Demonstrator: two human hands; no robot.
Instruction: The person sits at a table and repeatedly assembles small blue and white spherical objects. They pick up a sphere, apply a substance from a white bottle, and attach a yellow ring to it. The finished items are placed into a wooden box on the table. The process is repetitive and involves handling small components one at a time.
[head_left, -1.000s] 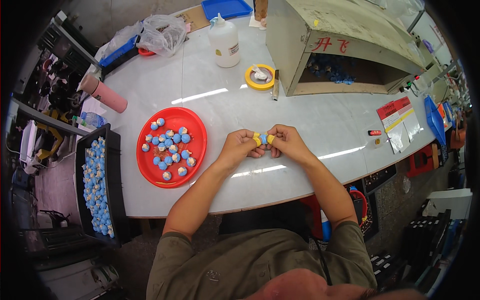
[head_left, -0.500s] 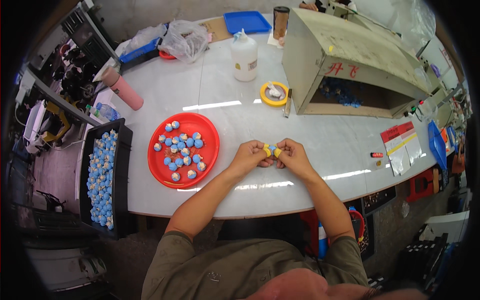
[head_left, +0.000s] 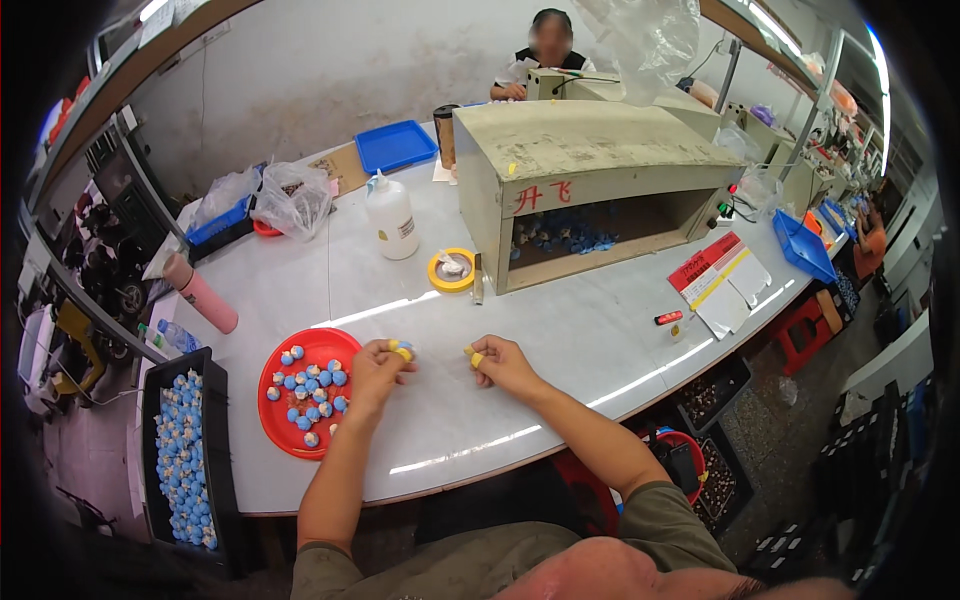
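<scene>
My left hand (head_left: pixel 376 374) is closed in a pinch on a small blue ball (head_left: pixel 406 349), just right of the red round tray (head_left: pixel 268 425). Yellow covers show on my fingertips. Farther right, my right hand (head_left: pixel 505 368) is raised over the table with its yellow-tipped thumb and finger pinched together; whatever may be between them is too small to make out. In the red tray lie several blue balls (head_left: pixel 312 384) with cream-coloured tops. A black bin (head_left: pixel 222 480) full of similar blue balls stands at the left.
A white pump bottle (head_left: pixel 390 220), a yellow tape roll (head_left: pixel 440 284) and a wooden box (head_left: pixel 600 150) with blue pieces inside stand beyond my hands. A pink flask (head_left: pixel 205 297) is at the left, a red-and-white paper (head_left: pixel 715 280) at the right. Another person (head_left: pixel 545 60) sits behind the box.
My hands have come apart from each other, the left one moving toward the red tray with the blue ball. The view has tilted up and right, bringing the other person into sight.
</scene>
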